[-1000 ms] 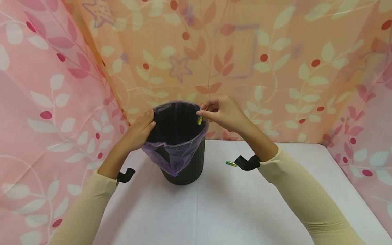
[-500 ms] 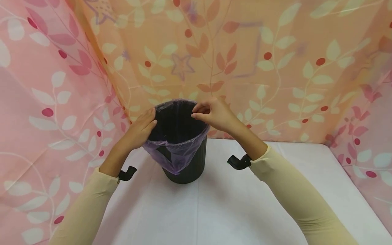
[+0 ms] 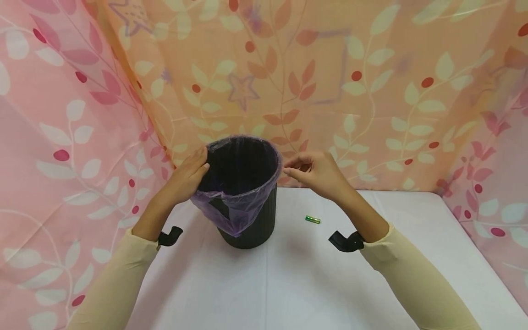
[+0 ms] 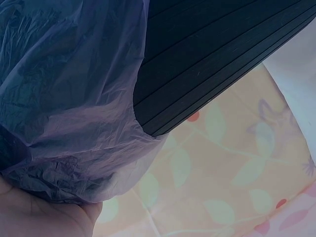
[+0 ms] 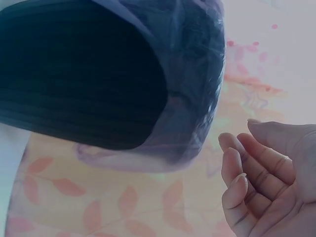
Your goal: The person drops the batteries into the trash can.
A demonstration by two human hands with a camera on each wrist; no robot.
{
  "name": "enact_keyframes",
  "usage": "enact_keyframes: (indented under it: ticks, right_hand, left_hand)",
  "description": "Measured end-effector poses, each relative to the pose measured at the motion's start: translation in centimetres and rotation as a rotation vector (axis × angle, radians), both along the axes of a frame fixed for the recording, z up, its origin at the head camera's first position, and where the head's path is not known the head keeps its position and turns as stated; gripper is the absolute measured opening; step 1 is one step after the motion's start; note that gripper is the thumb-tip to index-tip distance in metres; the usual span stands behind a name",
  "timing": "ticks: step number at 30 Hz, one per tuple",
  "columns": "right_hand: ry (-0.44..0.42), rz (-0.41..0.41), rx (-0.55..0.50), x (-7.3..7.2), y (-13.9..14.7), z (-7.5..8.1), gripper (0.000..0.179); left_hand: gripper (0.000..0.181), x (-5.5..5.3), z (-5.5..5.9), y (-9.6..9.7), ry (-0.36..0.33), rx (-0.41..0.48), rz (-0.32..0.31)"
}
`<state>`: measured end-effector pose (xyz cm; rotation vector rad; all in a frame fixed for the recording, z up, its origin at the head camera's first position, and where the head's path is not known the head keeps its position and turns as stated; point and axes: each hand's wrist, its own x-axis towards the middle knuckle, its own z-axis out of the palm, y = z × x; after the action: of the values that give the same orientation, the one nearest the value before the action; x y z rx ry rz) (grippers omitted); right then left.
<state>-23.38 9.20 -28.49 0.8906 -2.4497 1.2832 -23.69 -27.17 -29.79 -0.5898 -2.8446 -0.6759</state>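
Note:
A black ribbed trash bin (image 3: 264, 220), lined with a thin purple plastic bag (image 3: 243, 211), stands on the white table. My left hand (image 3: 186, 178) rests against the bin's left side at the rim, fingers fairly straight over the bag; the left wrist view shows part of that hand (image 4: 47, 212) against the plastic. Just off the right rim, my right hand (image 3: 315, 172) hovers with loosely curled fingers. Nothing is between its fingers (image 5: 236, 192) in the right wrist view. A green and gold battery (image 3: 312, 219) lies on the table right of the bin. The bin's bottom inside is dark.
White cloth covers the table (image 3: 264, 288). An orange patterned curtain (image 3: 371, 114) hangs close behind the bin, and a pink one (image 3: 95, 183) runs along the left. Black curved mounts (image 3: 347, 241) sit on both wrists.
My right hand carried a battery to the bin's right rim and let go of it over the opening. It has since drawn back to the right. The left hand stays in place.

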Motion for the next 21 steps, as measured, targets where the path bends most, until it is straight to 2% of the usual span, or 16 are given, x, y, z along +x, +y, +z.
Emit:
enact_keyframes:
  ticks: [9, 16, 21]
  right_hand:
    - [-0.047, -0.060, 0.007, 0.8, 2.9, -3.7, 0.010]
    - [-0.109, -0.083, 0.032, 0.9, 3.8, -8.2, 0.007]
    - [-0.142, -0.135, 0.088, 0.6, 4.4, -11.1, 0.008]
  left_hand:
    - [0.056, 0.0, -0.1, 0.0, 0.009, 0.010, -0.003]
    - [0.056, 0.0, -0.1, -0.1, 0.013, 0.005, 0.000]
    - [0.057, 0.1, 0.0, 0.0, 0.011, 0.001, -0.002]
